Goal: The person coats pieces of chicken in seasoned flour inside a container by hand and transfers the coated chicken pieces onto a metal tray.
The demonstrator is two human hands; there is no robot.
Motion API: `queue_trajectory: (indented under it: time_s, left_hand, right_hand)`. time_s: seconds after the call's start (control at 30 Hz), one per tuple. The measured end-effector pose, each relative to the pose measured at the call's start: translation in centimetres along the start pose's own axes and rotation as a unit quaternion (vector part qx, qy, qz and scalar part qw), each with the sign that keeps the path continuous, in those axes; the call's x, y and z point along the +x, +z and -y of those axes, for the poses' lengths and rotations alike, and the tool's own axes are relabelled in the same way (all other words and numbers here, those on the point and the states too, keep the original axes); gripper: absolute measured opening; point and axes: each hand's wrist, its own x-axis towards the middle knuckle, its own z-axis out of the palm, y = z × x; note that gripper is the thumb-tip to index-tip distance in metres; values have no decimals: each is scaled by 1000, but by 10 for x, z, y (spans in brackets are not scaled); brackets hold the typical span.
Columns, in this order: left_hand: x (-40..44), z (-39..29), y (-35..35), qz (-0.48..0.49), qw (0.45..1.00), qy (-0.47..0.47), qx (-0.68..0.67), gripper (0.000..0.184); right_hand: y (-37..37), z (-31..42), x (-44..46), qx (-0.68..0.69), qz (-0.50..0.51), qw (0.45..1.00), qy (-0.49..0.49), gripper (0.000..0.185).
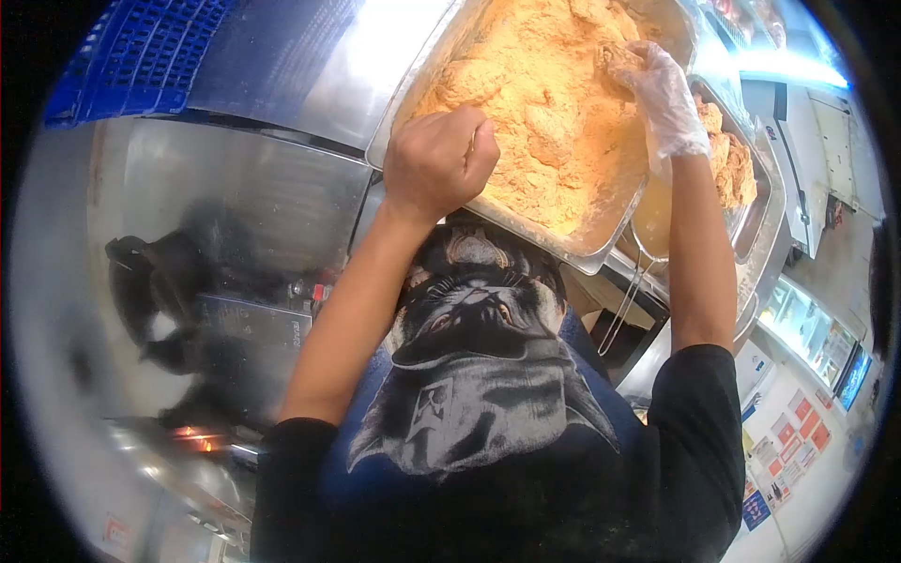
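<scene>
A deep metal pan [610, 239] full of orange-yellow breading flour [563, 141] lies in front of me, with coated lumps in it. My right hand [657, 94], in a clear plastic glove, has its fingers closed on a flour-coated piece of chicken [615, 61] over the pan's far right side. My left hand [441, 159] is bare and balled into a fist at the pan's near left corner. It covers part of the rim, and its curled fingers hide whatever may be inside them.
Right of the pan, a metal tray [771, 202] holds several breaded pieces [732, 169]. A wire-handled strainer [624, 305] hangs below, beside a container of yellowish liquid [654, 220]. At the upper left is a blue plastic basket [141, 56]; steel counter [272, 56] lies beside it.
</scene>
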Motion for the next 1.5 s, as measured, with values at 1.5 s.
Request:
queue_trajectory:
  time_s: [1.5]
  left_hand:
    - [-3, -2, 1, 34, 999, -19, -17, 7]
  right_hand:
    - [-161, -135, -93, -94, -176, 979, 45, 51]
